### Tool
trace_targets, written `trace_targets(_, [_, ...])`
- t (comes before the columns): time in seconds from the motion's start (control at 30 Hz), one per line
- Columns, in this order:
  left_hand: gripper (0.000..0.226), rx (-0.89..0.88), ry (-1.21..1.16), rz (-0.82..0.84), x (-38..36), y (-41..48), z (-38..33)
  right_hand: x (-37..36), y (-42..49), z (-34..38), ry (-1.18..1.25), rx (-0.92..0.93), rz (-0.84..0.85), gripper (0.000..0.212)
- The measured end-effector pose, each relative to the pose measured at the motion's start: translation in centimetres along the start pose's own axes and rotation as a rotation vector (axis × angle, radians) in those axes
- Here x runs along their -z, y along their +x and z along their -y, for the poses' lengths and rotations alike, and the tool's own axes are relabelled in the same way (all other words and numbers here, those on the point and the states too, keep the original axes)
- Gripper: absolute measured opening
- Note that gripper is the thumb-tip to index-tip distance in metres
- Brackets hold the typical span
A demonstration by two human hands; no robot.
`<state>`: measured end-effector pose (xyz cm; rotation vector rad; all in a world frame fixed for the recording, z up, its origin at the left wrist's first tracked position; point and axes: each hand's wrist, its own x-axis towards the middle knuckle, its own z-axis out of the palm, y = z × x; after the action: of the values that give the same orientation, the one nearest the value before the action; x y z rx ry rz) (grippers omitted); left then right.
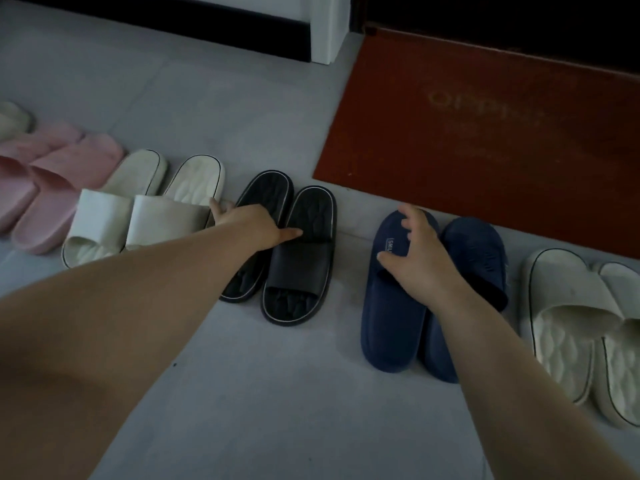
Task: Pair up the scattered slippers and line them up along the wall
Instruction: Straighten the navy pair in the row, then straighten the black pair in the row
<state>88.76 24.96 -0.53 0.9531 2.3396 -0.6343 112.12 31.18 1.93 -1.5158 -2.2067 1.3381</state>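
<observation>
Slipper pairs lie in a row on the grey floor: a pink pair (52, 188), a white pair (138, 209), a black pair (301, 258), a navy pair (391, 323) and another white pair (581, 327) at the right edge. My left hand (249, 223) rests flat across the left black slipper, its thumb stretched onto the right black slipper and its fingertips reaching the neighbouring white slipper. The hand and forearm hide that slipper's strap. My right hand (419, 258) grips the strap of the left navy slipper with curled fingers. The right navy slipper (478, 251) lies tight against it.
A red doormat (485, 140) lies just beyond the navy and black pairs, in front of a dark doorway. A white door frame (325, 29) and a black baseboard (173, 22) run along the far wall. One more pale slipper (10, 119) shows at the far left.
</observation>
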Motion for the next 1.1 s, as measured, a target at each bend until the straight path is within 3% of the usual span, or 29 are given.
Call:
trace_targets(0.1, [0.091, 0.044, -0.019, 0.133, 0.8, 0.2, -1.4, 0.1, -0.6, -0.9, 0.038, 0.004, -0.005, 0.075])
trace_targets(0.23, [0.076, 0.025, 0.269, 0.172, 1.0, -0.5, -2.8, 0.3, -0.9, -1.4, 0.11, 0.003, 0.009, 0.075])
trace_targets(0.4, [0.029, -0.247, 0.545, -0.177, 1.8, -2.9, -3.2, 1.8, -1.0, -1.4, 0.233, 0.03, -0.019, 0.072])
trace_targets(0.5, [0.026, -0.416, 0.679, -0.438, 3.7, -3.3, -2.3, 2.9, -0.9, -1.4, 0.22, 0.102, -0.051, 0.07])
trace_targets(0.6, [0.025, -0.732, 0.737, -0.663, 4.3, -3.2, -0.8, 3.0, -0.4, -1.3, 0.174, 0.18, 0.013, 0.071])
trace_targets(0.77, [0.029, -1.12, 0.804, -0.656, 0.5, -4.2, 1.1, -0.4, -0.3, -1.6, 0.106, 0.191, 0.257, 0.076])
trace_targets(0.83, [0.038, -1.091, 0.712, -0.75, -0.1, -4.4, 2.0, -2.2, -0.5, -1.7, 0.077, 0.182, 0.327, 0.076])
trace_targets(0.9, [0.046, -0.873, 0.308, -0.728, 0.2, -3.9, 3.2, -3.8, -0.6, -2.0, 0.032, 0.156, 0.366, 0.08])
trace_targets(0.97, [0.057, -0.54, -0.082, -0.466, 0.1, -3.4, 4.5, -5.2, -0.9, -2.1, -0.026, 0.13, 0.382, 0.083])
trace_targets(1.0, [0.062, -0.403, -0.164, -0.353, -0.1, -3.2, 5.2, -5.8, -1.0, -2.1, -0.046, 0.125, 0.38, 0.084])
trace_targets(1.1, [0.07, -0.257, -0.294, -0.089, -1.6, -3.0, 6.4, -7.1, -1.1, -2.1, -0.047, 0.098, 0.339, 0.082])
